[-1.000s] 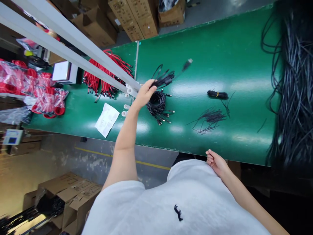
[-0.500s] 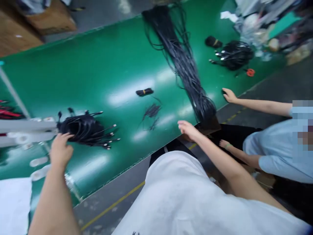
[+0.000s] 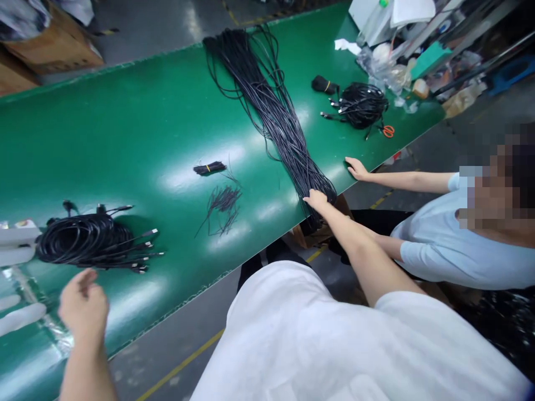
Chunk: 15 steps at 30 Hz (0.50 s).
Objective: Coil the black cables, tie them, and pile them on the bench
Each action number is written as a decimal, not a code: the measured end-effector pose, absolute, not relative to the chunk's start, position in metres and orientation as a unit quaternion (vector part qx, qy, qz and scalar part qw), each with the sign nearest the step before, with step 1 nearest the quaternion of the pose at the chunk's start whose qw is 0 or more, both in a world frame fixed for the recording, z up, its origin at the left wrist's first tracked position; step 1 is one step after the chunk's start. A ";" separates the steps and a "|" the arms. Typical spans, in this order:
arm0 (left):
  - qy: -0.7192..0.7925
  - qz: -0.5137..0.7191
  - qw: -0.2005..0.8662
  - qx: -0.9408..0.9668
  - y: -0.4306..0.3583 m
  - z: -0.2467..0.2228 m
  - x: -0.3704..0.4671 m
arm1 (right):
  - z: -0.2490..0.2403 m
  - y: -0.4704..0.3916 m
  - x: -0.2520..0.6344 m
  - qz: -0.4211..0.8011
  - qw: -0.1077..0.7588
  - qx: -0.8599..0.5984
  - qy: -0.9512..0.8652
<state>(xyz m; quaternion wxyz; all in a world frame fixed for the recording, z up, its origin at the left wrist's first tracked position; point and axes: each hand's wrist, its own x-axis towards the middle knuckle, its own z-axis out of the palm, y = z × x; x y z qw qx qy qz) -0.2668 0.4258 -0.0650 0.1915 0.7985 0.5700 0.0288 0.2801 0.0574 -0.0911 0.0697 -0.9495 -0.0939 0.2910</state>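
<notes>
- A person in a white shirt stands at a long green worktop [image 3: 125, 128] and reaches out with both bare arms.
- The right hand [image 3: 316, 199] rests with its fingers laid on the near end of a long bundle of black cables [image 3: 271, 106]. The bundle stretches from the worktop's far edge to its near edge; whether the hand grips any strand cannot be told.
- The left hand [image 3: 81, 301] hovers loosely open over the near edge of the worktop and holds nothing.
- Just beyond the left hand lies a coil of black cables [image 3: 83, 240], its metal plugs fanned out to the right.
- Between the coil and the long bundle lie loose black ties [image 3: 221, 203] and a small tied bunch [image 3: 209, 167].
- A co-worker in a light blue shirt sits to the right, one hand [image 3: 356, 167] flat on the worktop's edge.
- Further along lie another cable coil [image 3: 361, 104] and orange scissors [image 3: 388, 131].
</notes>
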 end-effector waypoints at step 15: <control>0.287 -0.087 0.565 0.768 0.117 -0.084 -0.043 | -0.116 -0.062 0.244 0.300 -0.012 -0.934 -0.195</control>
